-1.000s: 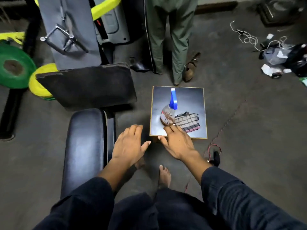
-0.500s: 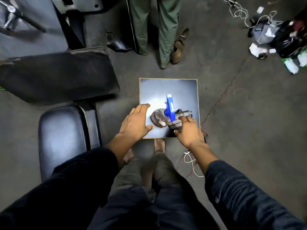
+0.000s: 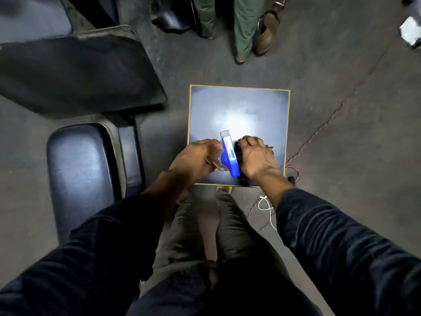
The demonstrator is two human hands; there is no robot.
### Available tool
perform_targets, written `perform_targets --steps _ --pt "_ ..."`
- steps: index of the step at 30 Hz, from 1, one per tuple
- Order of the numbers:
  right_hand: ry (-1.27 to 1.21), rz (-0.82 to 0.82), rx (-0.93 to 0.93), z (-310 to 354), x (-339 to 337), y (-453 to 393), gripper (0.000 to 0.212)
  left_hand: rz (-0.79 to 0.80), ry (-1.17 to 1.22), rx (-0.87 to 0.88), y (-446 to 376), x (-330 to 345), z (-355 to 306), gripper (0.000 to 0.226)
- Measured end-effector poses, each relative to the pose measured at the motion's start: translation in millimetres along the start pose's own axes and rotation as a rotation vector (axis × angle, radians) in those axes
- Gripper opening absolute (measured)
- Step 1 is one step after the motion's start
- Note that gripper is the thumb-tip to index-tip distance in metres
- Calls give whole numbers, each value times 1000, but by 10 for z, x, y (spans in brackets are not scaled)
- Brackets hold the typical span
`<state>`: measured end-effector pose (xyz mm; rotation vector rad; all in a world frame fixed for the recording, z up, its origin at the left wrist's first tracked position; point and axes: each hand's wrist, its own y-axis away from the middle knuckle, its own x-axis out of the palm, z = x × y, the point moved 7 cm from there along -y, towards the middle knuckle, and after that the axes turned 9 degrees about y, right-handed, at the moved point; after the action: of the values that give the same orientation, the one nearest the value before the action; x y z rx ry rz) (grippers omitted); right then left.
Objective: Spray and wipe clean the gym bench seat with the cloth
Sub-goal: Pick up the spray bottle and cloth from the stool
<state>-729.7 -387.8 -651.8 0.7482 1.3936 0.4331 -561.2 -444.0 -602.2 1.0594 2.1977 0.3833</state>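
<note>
A spray bottle with a blue trigger head [image 3: 229,156] stands on a square grey board [image 3: 239,103] on the floor. My left hand [image 3: 196,160] wraps round the bottle's clear body. Just right of the bottle, my right hand [image 3: 256,158] lies over the checked cloth with its fingers curled down on it; the cloth is almost wholly hidden beneath the hand. The black padded bench seat [image 3: 79,174] is at the left, apart from both hands.
The bench's dark backrest pad [image 3: 75,71] lies beyond the seat. A person's legs in green trousers [image 3: 241,26] stand past the board. Thin wires [image 3: 266,206] run over the grey floor at the right. My bare feet are under the board's near edge.
Both hands reached forward onto the board. The left hand went from open beside the bottle to gripping it; the right hand closed over the cloth. The camera tilted further down.
</note>
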Motion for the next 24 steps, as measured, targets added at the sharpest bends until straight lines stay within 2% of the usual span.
perform_targets --steps 4,10,14,17,20,24 --pt "97 7 -33 55 54 -121 51 -53 45 -181 74 9 193 23" --pt "229 32 -29 100 61 -204 47 -138 83 -193 199 10 319 32" --pt "326 42 -44 141 79 -197 39 -196 135 -168 308 -2 314 22" --pt "416 60 -91 230 104 -129 34 -255 143 -178 491 -12 376 26" --pt "438 73 -162 444 109 -3 33 -360 179 -234 786 -43 542 21" --pt "328 46 -292 947 51 224 31 -573 368 -269 1371 -124 849 16"
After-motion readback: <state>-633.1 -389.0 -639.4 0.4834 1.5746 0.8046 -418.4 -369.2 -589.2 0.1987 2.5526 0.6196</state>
